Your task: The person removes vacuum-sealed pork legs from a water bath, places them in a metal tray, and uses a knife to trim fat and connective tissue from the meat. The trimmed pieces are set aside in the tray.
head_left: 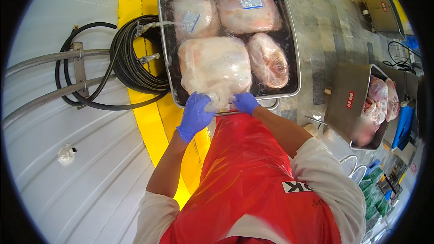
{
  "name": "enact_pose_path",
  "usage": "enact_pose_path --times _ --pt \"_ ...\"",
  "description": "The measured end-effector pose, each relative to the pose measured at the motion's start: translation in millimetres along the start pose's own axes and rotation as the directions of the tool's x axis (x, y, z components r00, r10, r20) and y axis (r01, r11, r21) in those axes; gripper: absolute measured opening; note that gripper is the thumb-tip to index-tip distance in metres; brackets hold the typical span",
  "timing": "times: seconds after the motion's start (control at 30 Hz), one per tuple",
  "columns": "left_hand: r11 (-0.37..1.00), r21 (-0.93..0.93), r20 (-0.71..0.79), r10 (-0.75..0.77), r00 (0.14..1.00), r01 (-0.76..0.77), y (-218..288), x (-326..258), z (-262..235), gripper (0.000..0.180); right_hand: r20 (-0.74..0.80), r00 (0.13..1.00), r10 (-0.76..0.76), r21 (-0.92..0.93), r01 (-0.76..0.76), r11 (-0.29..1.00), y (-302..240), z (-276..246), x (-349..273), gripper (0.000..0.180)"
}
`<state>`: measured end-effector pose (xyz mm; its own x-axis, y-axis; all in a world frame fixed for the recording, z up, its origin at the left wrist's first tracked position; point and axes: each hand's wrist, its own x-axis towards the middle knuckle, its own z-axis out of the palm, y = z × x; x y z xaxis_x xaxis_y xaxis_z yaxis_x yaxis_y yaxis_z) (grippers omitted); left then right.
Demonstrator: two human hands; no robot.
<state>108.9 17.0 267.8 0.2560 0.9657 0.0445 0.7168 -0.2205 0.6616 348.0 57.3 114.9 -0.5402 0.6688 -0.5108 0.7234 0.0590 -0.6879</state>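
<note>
A large pale piece of meat in a clear plastic bag [214, 61] lies at the near side of a metal tub [294, 40] of dark water. My left hand [197, 114], in a blue glove, is closed on the gathered, bunched end of that bag. Also gloved in blue, my right hand [245, 103] pinches the bag's end from the other side, at the tub's near rim. Behind it in the tub are two labelled bags of meat, one at the left [196, 13] and one at the right [250, 11]. A smaller reddish wrapped piece of meat [269, 61] sits to the right.
Water runs from a tap [145, 28] over the tub's left rim; a second tap [149, 58] is nearer. A coiled black hose [131, 63] hangs by metal pipes [40, 64] on the white wall. At the right, another metal tub [341, 104] holds raw meat [377, 95].
</note>
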Motion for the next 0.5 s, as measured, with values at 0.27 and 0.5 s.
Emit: enact_pose_path --times 0.27,0.5 --pt "0.956 -0.055 -0.075 -0.290 0.954 0.287 -60.2 -34.3 59.3 0.057 -0.222 0.975 -0.031 0.216 0.081 0.973 -52.9 -65.5 -29.9 0.040" --pt "0.954 -0.156 0.240 -0.217 0.946 0.258 -39.8 27.2 38.7 0.057 -0.182 0.982 0.055 0.701 0.090 0.707 -173.8 -118.4 -23.3 0.042"
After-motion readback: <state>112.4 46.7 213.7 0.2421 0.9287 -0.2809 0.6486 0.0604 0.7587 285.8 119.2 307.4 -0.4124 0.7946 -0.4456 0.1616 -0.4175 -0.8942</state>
